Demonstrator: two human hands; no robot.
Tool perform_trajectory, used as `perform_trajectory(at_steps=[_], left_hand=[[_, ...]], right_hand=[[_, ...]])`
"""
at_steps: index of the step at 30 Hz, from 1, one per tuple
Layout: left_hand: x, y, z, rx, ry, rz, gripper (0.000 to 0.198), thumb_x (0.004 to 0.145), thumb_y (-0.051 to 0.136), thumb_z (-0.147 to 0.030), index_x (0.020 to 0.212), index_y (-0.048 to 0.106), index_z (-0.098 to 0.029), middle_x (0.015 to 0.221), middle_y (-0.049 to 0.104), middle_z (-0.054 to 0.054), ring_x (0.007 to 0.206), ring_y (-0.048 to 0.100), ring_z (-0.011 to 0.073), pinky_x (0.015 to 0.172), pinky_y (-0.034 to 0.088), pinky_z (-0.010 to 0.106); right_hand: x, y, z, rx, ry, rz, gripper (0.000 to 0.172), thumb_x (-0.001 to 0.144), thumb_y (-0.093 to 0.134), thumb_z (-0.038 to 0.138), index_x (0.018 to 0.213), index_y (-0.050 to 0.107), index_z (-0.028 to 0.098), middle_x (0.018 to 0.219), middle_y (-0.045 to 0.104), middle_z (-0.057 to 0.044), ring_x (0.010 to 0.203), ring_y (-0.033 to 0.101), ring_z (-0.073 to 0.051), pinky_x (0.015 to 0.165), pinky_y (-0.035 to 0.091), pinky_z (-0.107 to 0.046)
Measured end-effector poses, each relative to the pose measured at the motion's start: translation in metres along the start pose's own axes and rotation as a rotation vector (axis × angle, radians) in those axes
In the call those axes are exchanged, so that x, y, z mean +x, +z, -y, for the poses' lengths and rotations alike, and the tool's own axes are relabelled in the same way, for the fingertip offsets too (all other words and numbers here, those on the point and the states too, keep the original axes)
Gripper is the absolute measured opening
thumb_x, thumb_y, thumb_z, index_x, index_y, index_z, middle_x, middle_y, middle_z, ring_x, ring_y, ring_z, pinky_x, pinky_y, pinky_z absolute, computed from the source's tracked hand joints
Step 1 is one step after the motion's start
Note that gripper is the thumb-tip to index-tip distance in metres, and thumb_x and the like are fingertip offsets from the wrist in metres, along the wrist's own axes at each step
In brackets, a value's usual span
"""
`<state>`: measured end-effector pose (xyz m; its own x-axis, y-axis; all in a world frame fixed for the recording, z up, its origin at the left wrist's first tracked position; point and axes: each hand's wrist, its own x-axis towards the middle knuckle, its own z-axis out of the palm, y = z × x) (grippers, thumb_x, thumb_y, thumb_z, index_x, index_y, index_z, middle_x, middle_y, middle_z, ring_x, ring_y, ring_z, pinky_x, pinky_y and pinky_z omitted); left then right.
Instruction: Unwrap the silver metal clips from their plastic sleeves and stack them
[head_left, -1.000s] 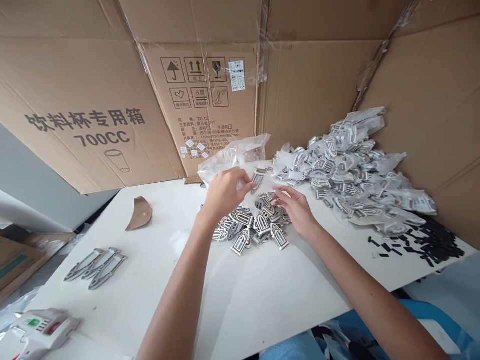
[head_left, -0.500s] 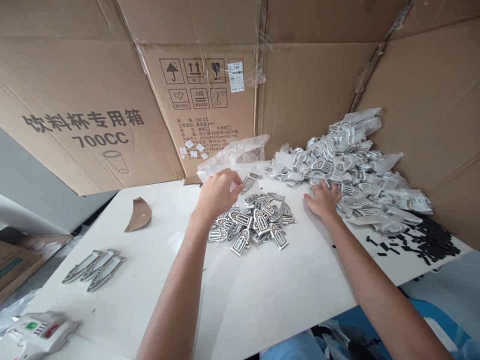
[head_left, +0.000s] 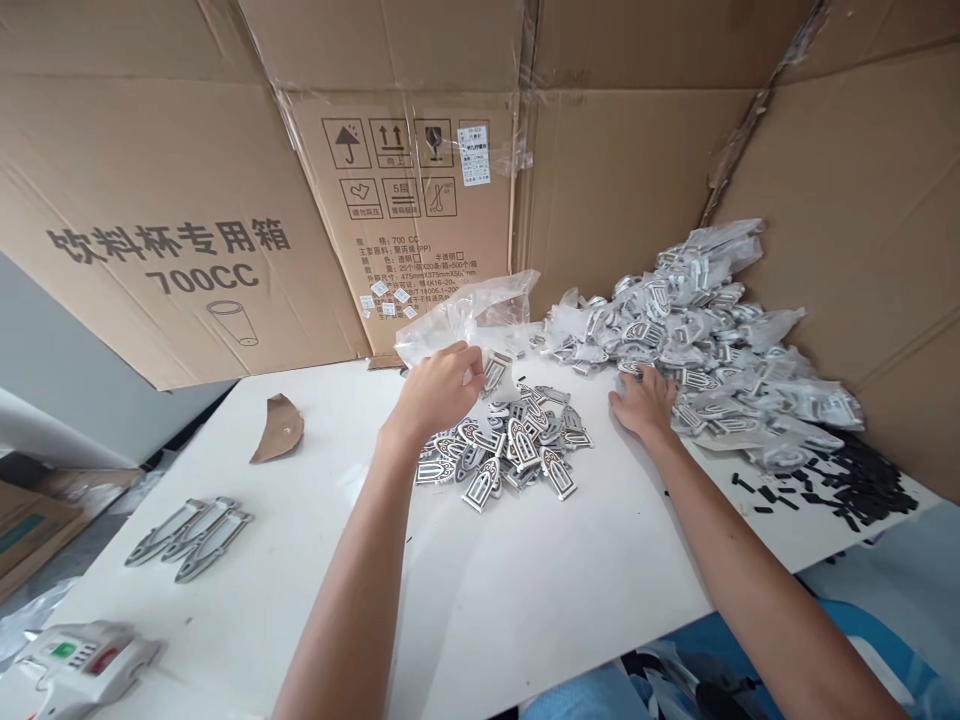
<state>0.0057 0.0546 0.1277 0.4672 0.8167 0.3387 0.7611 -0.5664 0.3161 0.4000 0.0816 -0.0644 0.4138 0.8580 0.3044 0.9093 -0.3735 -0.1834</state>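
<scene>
My left hand hovers over the far edge of a small heap of bare silver arch-shaped metal pieces on the white table. Its fingers are curled in a pinch on the edge of a crumpled clear plastic bag, with one metal piece right at the fingertips. My right hand reaches into the near edge of a large pile of the same pieces wrapped in small clear bags. Its fingers are bent onto one wrapped piece; whether it grips is unclear.
Flattened cardboard boxes wall in the table at the back and right. Small black parts lie scattered at the right edge. Three long grey metal pieces and a torn cardboard scrap lie left. A white device sits bottom left.
My right hand left the small bare heap and moved right into the wrapped pile. My left hand stayed at the plastic bag, shifting slightly.
</scene>
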Motion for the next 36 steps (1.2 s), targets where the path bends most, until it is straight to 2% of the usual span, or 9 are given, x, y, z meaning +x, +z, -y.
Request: perform_trajectory(at_steps=[3, 7, 12, 18, 21, 24, 30, 36], left_hand=[[-0.0002, -0.0006, -0.0021, -0.004, -0.005, -0.002, 0.015, 0.094, 0.057, -0.017, 0.082, 0.061, -0.025, 0.099, 0.072, 0.005, 0.084, 0.064, 0.0245, 0.069, 0.039, 0.037], [-0.0003, -0.0006, -0.0026, -0.006, 0.007, -0.027, 0.016, 0.093, 0.058, -0.019, 0.078, 0.060, -0.025, 0.093, 0.070, 0.005, 0.079, 0.062, 0.0230, 0.068, 0.038, 0.036], [-0.0003, -0.0005, 0.0000, -0.008, 0.035, -0.049, 0.016, 0.094, 0.058, -0.018, 0.080, 0.064, -0.024, 0.094, 0.070, 0.005, 0.078, 0.062, 0.0218, 0.069, 0.040, 0.036], [-0.0007, -0.0023, 0.0005, -0.037, 0.039, -0.069, 0.014, 0.096, 0.057, -0.018, 0.087, 0.066, -0.023, 0.100, 0.074, 0.003, 0.075, 0.061, 0.0188, 0.070, 0.040, 0.035], [-0.0005, -0.0026, 0.0005, -0.030, 0.043, -0.056, 0.014, 0.096, 0.057, -0.018, 0.088, 0.067, -0.023, 0.101, 0.075, 0.003, 0.078, 0.063, 0.0193, 0.070, 0.040, 0.035], [-0.0001, -0.0017, -0.0003, -0.018, 0.027, -0.080, 0.014, 0.095, 0.058, -0.019, 0.087, 0.069, -0.024, 0.101, 0.077, 0.003, 0.087, 0.066, 0.0220, 0.071, 0.040, 0.035], [0.0016, 0.0025, -0.0040, 0.017, -0.024, -0.149, 0.014, 0.091, 0.061, -0.017, 0.082, 0.069, -0.024, 0.097, 0.079, 0.003, 0.085, 0.067, 0.0245, 0.069, 0.038, 0.037], [0.0035, 0.0043, -0.0026, -0.054, -0.011, -0.229, 0.014, 0.101, 0.059, -0.024, 0.090, 0.068, -0.024, 0.103, 0.080, 0.002, 0.089, 0.068, 0.0237, 0.076, 0.042, 0.037]], right_hand=[[-0.0024, -0.0033, 0.0036, -0.017, 0.021, 0.035, 0.051, 0.103, 0.046, 0.040, 0.144, 0.066, 0.019, 0.179, 0.029, -0.017, 0.162, 0.026, -0.038, 0.128, 0.021, -0.065], [-0.0036, -0.0066, 0.0054, -0.028, 0.033, 0.083, 0.046, 0.105, 0.042, 0.043, 0.133, 0.074, 0.025, 0.185, 0.018, -0.009, 0.160, 0.026, -0.044, 0.121, 0.028, -0.071], [-0.0026, -0.0045, 0.0042, -0.016, 0.038, 0.058, 0.052, 0.104, 0.042, 0.043, 0.144, 0.068, 0.023, 0.184, 0.025, -0.011, 0.160, 0.026, -0.044, 0.123, 0.027, -0.071], [-0.0006, -0.0001, 0.0047, 0.038, 0.047, 0.006, 0.053, 0.106, 0.038, 0.043, 0.142, 0.070, 0.020, 0.180, 0.035, -0.013, 0.164, 0.024, -0.039, 0.129, 0.018, -0.071], [-0.0009, 0.0011, 0.0056, 0.083, 0.048, -0.045, 0.051, 0.106, 0.040, 0.042, 0.139, 0.071, 0.019, 0.177, 0.040, -0.014, 0.164, 0.026, -0.038, 0.131, 0.014, -0.069], [-0.0013, 0.0015, 0.0062, 0.182, 0.051, -0.155, 0.048, 0.104, 0.043, 0.042, 0.135, 0.072, 0.018, 0.172, 0.046, -0.018, 0.160, 0.034, -0.037, 0.130, 0.014, -0.067], [0.0016, -0.0015, 0.0047, 0.306, 0.049, -0.332, 0.052, 0.099, 0.049, 0.042, 0.138, 0.068, 0.014, 0.166, 0.052, -0.022, 0.150, 0.047, -0.038, 0.127, 0.024, -0.064], [0.0020, -0.0054, 0.0029, 0.441, 0.053, -0.484, 0.051, 0.097, 0.055, 0.045, 0.139, 0.065, 0.019, 0.162, 0.055, -0.020, 0.147, 0.048, -0.043, 0.123, 0.031, -0.068]])
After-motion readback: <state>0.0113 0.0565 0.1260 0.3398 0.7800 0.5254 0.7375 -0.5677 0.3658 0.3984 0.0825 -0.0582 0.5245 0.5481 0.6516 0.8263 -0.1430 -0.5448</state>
